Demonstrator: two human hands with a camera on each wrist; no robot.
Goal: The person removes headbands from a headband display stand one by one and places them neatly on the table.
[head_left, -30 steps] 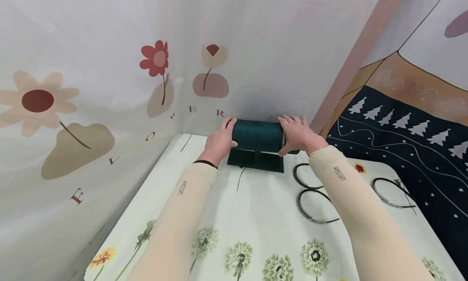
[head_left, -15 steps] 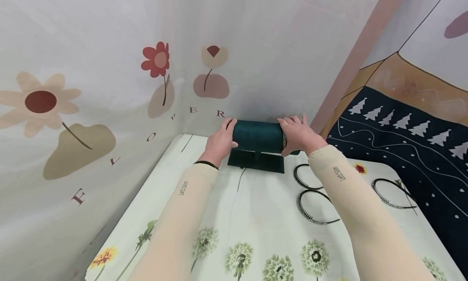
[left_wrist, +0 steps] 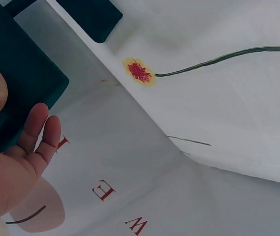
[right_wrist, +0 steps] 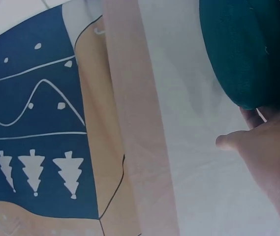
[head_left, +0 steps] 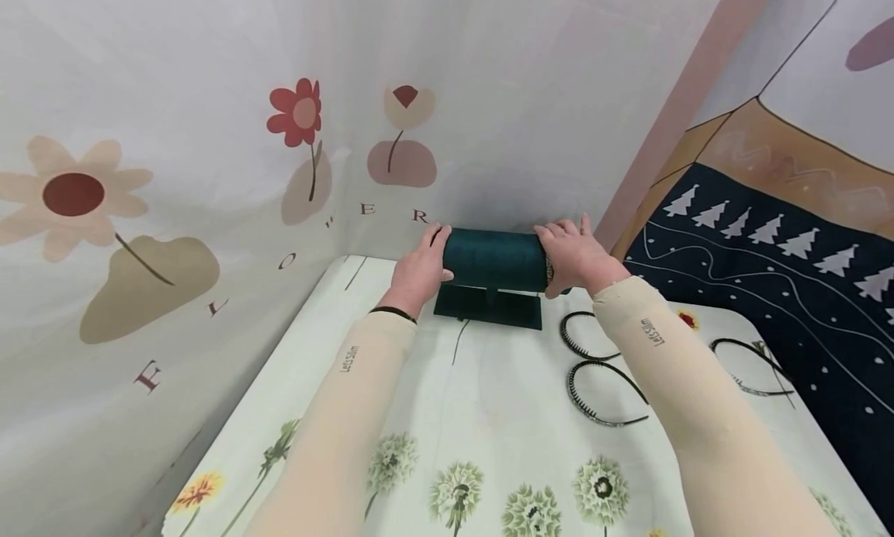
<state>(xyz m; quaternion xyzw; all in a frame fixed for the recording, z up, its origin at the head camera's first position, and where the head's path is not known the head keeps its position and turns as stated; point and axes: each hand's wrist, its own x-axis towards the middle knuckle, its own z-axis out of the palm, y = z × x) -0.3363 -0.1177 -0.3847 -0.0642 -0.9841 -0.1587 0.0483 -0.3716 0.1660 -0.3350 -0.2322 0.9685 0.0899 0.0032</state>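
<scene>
A dark teal velvet display stand (head_left: 496, 259), a horizontal roll on a flat base (head_left: 487, 309), stands at the table's back by the wall. My left hand (head_left: 415, 275) grips its left end, thumb below and fingers over the top. At the other end, my right hand (head_left: 576, 258) holds a beaded headband (head_left: 549, 270) round the roll; most of that band is hidden. In the left wrist view two fingers of the left hand (left_wrist: 19, 167) stick out past the roll (left_wrist: 24, 73). The right wrist view shows the right hand (right_wrist: 272, 152) beside the roll's rounded end (right_wrist: 250, 54).
Two black toothed headbands (head_left: 585, 397) lie beside my right forearm, and another headband (head_left: 757, 355) lies further right. A flower-printed cloth covers the table (head_left: 482, 405). White printed curtain (head_left: 517, 118) rises close behind the stand; a navy tree-patterned cloth (head_left: 754, 281) hangs at right.
My right hand and the beaded headband have shifted slightly right along the roll, toward its end. The left hand and the stand have stayed in place.
</scene>
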